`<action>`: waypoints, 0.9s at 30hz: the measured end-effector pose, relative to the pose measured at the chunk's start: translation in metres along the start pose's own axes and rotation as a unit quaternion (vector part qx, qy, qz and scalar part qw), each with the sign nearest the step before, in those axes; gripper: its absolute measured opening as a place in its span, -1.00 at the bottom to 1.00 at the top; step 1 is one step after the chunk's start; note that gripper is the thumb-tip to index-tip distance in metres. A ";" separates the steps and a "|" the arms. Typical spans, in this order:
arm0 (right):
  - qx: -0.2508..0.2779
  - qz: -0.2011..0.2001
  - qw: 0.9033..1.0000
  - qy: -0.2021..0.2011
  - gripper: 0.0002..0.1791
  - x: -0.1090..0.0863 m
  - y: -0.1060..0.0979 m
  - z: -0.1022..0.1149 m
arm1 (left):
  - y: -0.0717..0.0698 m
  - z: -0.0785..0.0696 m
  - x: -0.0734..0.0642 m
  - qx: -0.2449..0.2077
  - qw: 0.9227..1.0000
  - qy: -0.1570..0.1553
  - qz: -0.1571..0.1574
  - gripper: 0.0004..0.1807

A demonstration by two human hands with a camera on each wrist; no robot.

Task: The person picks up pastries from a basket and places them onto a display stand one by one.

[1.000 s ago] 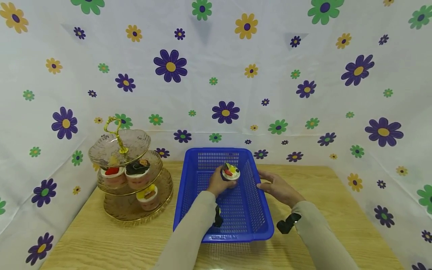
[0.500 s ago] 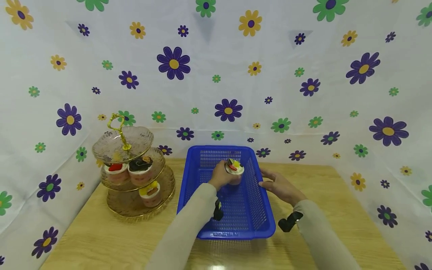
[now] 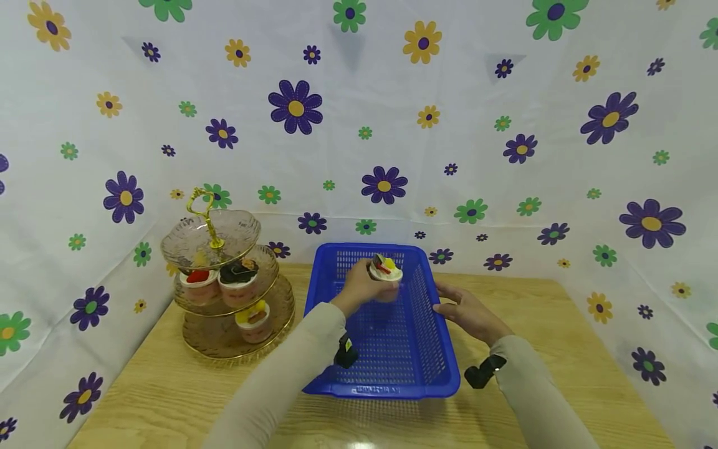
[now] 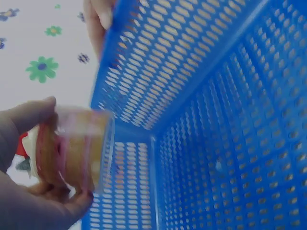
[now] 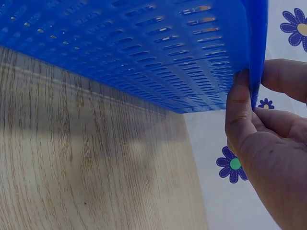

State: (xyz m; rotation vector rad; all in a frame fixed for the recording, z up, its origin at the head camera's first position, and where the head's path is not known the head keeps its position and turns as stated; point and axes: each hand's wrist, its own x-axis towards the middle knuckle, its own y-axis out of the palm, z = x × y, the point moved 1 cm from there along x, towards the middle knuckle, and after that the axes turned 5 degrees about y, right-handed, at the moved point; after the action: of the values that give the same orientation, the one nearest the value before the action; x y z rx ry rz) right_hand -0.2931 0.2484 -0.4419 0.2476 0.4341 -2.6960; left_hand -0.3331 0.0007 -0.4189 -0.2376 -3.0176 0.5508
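Observation:
My left hand grips a clear dessert cup of layered cake, thumb on one side and fingers curled round the other. Cream, a red slice and yellow fruit top the cup. It is raised above the floor of the blue plastic basket, within the rim's outline in the head view. With my right hand I pinch the basket's right rim; the right wrist view has fingers on both sides of the rim.
To the left stands a three-tier stand with a gold handle. Two cake cups share its middle tier; another cake cup sits on the bottom tier. Flowered white cloth rises behind the wooden table.
My left hand first lowered the cake cup toward the basket's right side, then raised it and drew it a little left. My right hand stays on the rim. The head view has shifted slightly.

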 end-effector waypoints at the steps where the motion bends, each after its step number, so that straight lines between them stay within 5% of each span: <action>1: 0.002 0.002 1.000 -0.002 -0.29 0.000 0.000 0.000 | -0.003 -0.001 -0.002 -0.004 1.000 -0.001 -0.002 -0.16; 12: 0.002 -0.007 1.000 -0.001 -0.29 0.001 -0.002 -0.003 | -0.047 -0.014 -0.041 -0.016 1.000 0.024 -0.010 -0.13; 27: -0.004 -0.007 1.000 -0.002 -0.29 0.002 -0.002 -0.003 | -0.107 0.008 -0.090 -0.022 0.994 0.102 -0.029 -0.10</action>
State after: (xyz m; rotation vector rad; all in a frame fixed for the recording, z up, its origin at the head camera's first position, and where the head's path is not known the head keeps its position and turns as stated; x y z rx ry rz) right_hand -0.2953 0.2502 -0.4446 0.2364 0.4469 -2.7083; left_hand -0.2597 -0.1155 -0.3920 -0.1943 -2.8315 0.4271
